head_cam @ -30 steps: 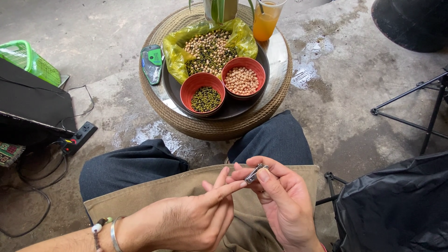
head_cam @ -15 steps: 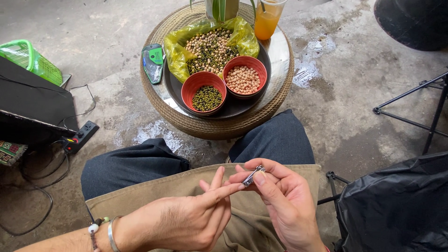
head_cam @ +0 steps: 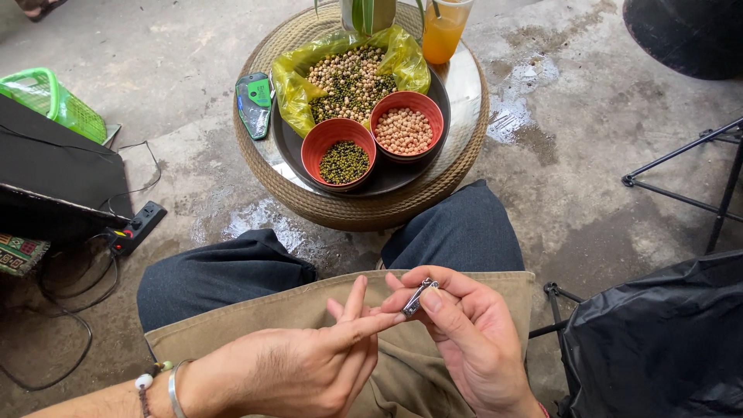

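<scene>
Hands barely shifted, right hand (head_cam: 464, 340) pinching nail clipper (head_cam: 419, 296) at left hand (head_cam: 309, 364) fingertip

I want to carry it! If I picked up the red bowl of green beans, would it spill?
Probably easy to lift: the red bowl looks small and only partly filled with green beans. Tilted, the loose, round beans would likely roll out. It sits close beside another red bowl, so it may bump that.
</scene>
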